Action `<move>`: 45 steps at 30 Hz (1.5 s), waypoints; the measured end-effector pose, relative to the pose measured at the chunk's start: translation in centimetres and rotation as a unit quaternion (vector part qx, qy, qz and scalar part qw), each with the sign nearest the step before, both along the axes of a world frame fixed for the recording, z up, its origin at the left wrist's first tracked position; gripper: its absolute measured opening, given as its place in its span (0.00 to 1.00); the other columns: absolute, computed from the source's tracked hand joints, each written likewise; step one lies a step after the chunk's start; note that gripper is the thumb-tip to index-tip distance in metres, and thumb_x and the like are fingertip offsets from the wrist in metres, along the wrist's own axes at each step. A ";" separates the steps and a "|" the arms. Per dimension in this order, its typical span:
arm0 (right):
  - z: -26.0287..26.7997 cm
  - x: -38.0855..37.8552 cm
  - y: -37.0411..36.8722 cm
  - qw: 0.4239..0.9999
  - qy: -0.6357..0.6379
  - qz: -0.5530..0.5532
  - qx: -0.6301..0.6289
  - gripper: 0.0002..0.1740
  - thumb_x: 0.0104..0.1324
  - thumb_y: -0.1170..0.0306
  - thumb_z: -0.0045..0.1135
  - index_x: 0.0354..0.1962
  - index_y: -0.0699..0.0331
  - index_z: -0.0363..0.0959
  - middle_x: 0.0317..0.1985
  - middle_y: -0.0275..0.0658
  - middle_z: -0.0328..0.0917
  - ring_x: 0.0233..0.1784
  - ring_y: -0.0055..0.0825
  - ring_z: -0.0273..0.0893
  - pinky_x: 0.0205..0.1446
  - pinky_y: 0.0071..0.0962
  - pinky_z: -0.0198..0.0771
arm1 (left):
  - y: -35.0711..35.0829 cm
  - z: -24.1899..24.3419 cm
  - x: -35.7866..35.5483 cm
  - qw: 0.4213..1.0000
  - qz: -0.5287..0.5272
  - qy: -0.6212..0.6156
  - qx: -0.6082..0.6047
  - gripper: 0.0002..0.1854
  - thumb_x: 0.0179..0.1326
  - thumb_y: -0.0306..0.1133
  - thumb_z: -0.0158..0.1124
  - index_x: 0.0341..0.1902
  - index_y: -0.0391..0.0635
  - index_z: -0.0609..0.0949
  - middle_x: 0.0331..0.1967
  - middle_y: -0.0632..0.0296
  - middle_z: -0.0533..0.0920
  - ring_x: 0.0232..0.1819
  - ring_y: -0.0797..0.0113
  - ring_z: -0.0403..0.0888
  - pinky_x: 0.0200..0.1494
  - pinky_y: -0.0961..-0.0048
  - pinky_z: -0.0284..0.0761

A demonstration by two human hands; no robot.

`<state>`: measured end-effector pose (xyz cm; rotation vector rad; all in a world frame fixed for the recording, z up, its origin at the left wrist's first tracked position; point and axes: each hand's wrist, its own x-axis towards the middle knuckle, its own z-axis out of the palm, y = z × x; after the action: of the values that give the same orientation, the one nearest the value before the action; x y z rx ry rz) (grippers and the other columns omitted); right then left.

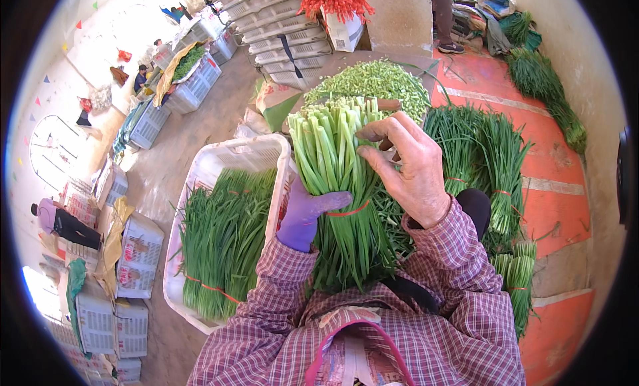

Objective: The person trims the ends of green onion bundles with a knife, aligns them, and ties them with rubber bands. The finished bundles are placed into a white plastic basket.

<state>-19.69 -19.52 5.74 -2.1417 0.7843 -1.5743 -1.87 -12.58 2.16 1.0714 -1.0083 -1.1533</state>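
A thick bundle of leafy green stalks, probably Chinese chives (329, 151), stands before my chest, pale cut ends up and leaves hanging towards my lap. A red tie (349, 210) rings it. My left hand (307, 214), in a purple glove, grips the bundle near this tie, thumb across the front. Bare, my right hand (409, 161) is at the bundle's right side, thumb and forefinger apart beside the stalks. Its other fingers are partly hidden. Behind the cut ends, a brown handle-like piece (389, 105) lies against a heap of chopped pale-green stem pieces (372, 81).
At left, a white plastic crate (285, 151) holds tied bundles. More chive bundles (501, 171) lie at right on red sheeting (554, 211). Stacked crates (284, 31) rise ahead, beside red ties (339, 0) in a white bag. A person (67, 221) is far left; another's leg (443, 16) is ahead.
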 end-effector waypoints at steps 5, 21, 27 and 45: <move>-1.0 -0.2 -0.3 0.991 0.004 -0.079 -0.107 0.08 0.54 0.73 0.67 0.32 0.58 0.77 0.33 0.34 0.73 0.38 0.35 0.76 0.38 0.32 0.73 | -0.3 -0.4 -0.6 0.999 0.001 -0.015 -0.045 0.34 0.43 0.24 0.70 0.60 0.39 0.73 0.49 0.62 0.82 0.49 0.68 0.80 0.52 0.71 0.75; 2.3 -0.8 -6.3 0.937 -0.148 -0.191 -0.250 0.07 0.58 0.79 0.59 0.34 0.66 0.72 0.32 0.43 0.74 0.34 0.43 0.72 0.36 0.37 0.69 | -0.3 -1.3 -0.4 0.996 -0.060 0.057 -0.032 0.39 0.44 0.19 0.74 0.64 0.40 0.71 0.53 0.61 0.81 0.55 0.67 0.79 0.57 0.68 0.76; 8.0 -11.7 -10.1 0.924 -0.291 -0.229 -0.098 0.12 0.69 0.67 0.55 0.43 0.68 0.76 0.34 0.37 0.78 0.33 0.26 0.74 0.37 0.26 0.69 | 0.3 1.6 1.9 0.985 -0.057 0.161 0.011 0.39 0.44 0.20 0.66 0.66 0.37 0.69 0.53 0.52 0.81 0.52 0.54 0.82 0.57 0.55 0.79; -13.7 8.0 -23.7 0.860 0.472 -0.190 -0.018 0.17 0.65 0.62 0.56 0.51 0.54 0.72 0.48 0.42 0.72 0.56 0.40 0.71 0.54 0.42 0.72 | -16.3 5.2 15.3 0.792 -0.109 -0.600 0.033 0.60 0.31 0.36 0.84 0.72 0.34 0.62 0.63 0.47 0.74 0.65 0.58 0.72 0.67 0.68 0.65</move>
<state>-11.72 -43.24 -7.92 -2.8993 1.5403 -0.5396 13.47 -28.86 7.35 1.8350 -2.1191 -0.5627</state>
